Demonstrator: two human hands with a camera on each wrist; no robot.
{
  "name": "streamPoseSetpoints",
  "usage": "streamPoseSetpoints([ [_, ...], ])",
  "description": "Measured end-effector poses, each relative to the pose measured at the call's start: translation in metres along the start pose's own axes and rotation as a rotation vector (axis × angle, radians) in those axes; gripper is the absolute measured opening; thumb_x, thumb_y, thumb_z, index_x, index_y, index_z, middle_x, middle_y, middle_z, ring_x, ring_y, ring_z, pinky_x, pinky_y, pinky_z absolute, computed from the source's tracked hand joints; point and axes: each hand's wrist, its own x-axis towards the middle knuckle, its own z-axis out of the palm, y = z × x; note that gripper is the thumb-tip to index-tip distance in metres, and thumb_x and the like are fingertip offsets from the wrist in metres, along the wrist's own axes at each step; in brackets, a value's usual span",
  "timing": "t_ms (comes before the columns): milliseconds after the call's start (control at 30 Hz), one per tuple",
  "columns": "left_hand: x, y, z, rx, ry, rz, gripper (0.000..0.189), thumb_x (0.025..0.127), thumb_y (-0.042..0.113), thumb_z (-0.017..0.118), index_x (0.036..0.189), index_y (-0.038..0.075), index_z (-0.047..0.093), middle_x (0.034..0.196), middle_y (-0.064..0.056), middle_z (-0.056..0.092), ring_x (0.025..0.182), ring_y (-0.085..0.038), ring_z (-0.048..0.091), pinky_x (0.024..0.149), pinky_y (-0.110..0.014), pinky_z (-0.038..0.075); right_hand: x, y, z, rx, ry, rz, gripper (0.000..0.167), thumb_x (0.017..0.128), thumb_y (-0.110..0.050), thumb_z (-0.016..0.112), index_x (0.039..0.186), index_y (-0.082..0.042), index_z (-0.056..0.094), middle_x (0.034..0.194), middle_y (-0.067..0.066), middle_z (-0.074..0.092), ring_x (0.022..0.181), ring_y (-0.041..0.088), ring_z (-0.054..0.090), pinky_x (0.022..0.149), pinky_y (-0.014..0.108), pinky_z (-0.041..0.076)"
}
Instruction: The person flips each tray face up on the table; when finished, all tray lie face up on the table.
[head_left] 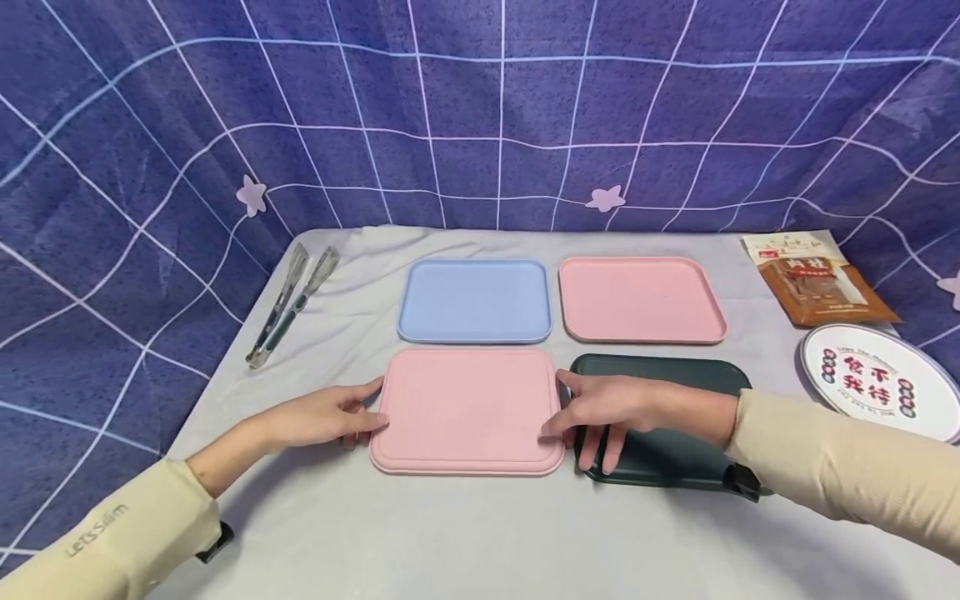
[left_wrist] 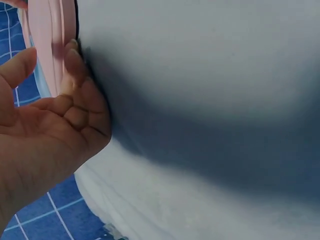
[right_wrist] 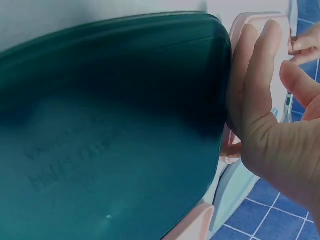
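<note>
A pink tray (head_left: 465, 408) lies at the front middle of the table, a line running just inside its rounded edge. My left hand (head_left: 322, 415) grips its left edge, thumb on top and the other fingers curled low beside the rim. At the opposite edge my right hand (head_left: 611, 408) holds the same tray, its thumb over the rim. Some right-hand fingers (right_wrist: 265, 65) extend down over the left edge of a dark green tray (head_left: 675, 450). My right forearm covers part of that green tray, which shows faint lettering in the right wrist view.
Behind lie a blue tray (head_left: 475, 300) and a second pink tray (head_left: 641, 298). Metal tongs (head_left: 292, 304) with dark handles rest at the back left. On the right are a brown food packet (head_left: 817, 279) and a round white plate (head_left: 881, 379) with red characters.
</note>
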Motion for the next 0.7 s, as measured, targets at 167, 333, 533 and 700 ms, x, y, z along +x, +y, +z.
streamPoseSetpoints([
  [167,0.001,-0.008,0.0,-0.039,0.002,0.031,0.082,0.099,0.033,0.062,0.158,-0.002,0.018,0.082,-0.007,0.066,0.072,-0.016,0.059,0.068,-0.026,0.048,0.002,-0.003,0.001,-0.053,0.011,0.032,0.116,0.087,-0.035,0.076,0.161,-0.016,-0.01,0.1,0.014,0.069,0.058,0.02,0.07,0.05,0.036,0.057],
  [333,0.001,-0.015,-0.001,-0.087,-0.012,0.054,0.081,0.099,0.03,0.062,0.158,0.0,0.016,0.083,-0.008,0.068,0.074,-0.017,0.061,0.074,-0.027,0.051,0.001,-0.005,0.0,-0.095,-0.005,0.039,0.116,0.088,-0.037,0.075,0.161,-0.015,-0.014,0.101,0.012,0.07,0.058,0.02,0.07,0.05,0.034,0.057],
  [533,0.002,-0.013,-0.006,-0.137,-0.028,-0.019,0.084,0.099,0.038,0.062,0.163,0.022,0.009,0.088,-0.007,0.064,0.083,-0.019,0.061,0.076,-0.028,0.047,0.001,0.0,0.001,-0.076,0.021,0.033,0.117,0.088,-0.034,0.075,0.16,-0.012,-0.013,0.101,0.011,0.07,0.061,0.022,0.072,0.053,0.036,0.058],
  [700,-0.003,-0.013,-0.009,-0.176,-0.047,-0.047,0.089,0.098,0.036,0.063,0.163,0.027,0.002,0.086,-0.007,0.067,0.081,-0.019,0.062,0.073,-0.029,0.047,0.004,0.002,0.004,-0.049,0.028,0.002,0.12,0.086,-0.029,0.078,0.16,-0.014,-0.015,0.101,0.011,0.071,0.064,0.024,0.073,0.054,0.036,0.059],
])
